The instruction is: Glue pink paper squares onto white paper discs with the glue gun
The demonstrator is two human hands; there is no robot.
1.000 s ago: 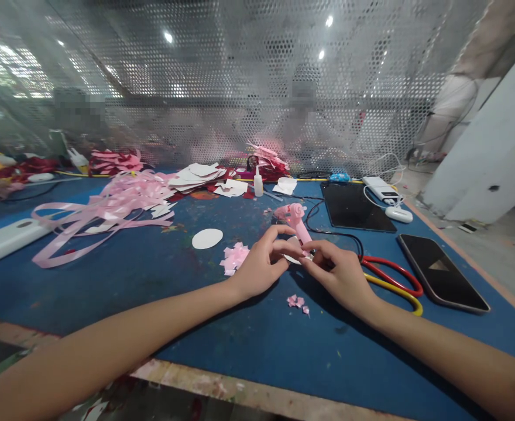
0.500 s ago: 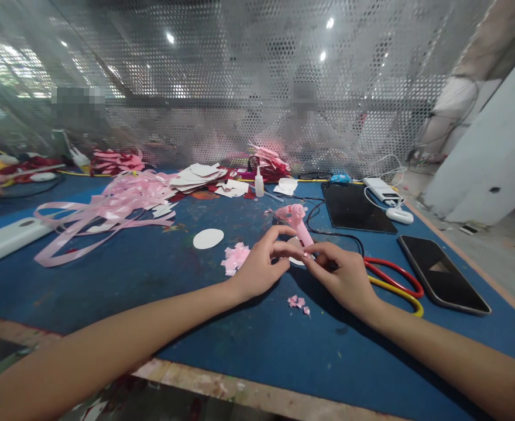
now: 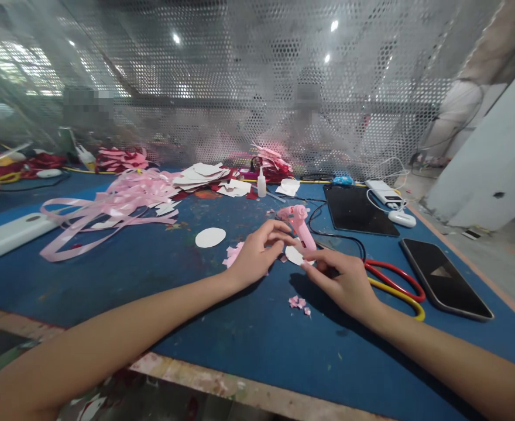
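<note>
My left hand [image 3: 260,252] is over the table with its fingers curved and apart, and no item shows in it. Partly under it lies a pile of cut pink ribbon pieces [image 3: 232,255]. My right hand [image 3: 343,280] has thumb and index finger close together; whatever is between the tips is too small to make out. Right by those fingertips is a white paper disc [image 3: 293,255], partly covered by a pink glue gun [image 3: 300,225]. Several small folded pink ribbon pieces [image 3: 300,303] lie in front of the hands. Another white disc [image 3: 210,237] rests to the left.
Scissors with red and yellow handles [image 3: 398,283] lie beside my right wrist, near a phone [image 3: 446,280]. Behind are a black tablet [image 3: 360,210], a small bottle [image 3: 261,184] and white paper pieces [image 3: 202,175]. Pink ribbon [image 3: 130,196] is heaped left. A perforated screen [image 3: 240,88] stands behind.
My hands have drawn apart; their fingertips were close together before. My left fingers have shifted left, and more of the white disc by the glue gun shows now.
</note>
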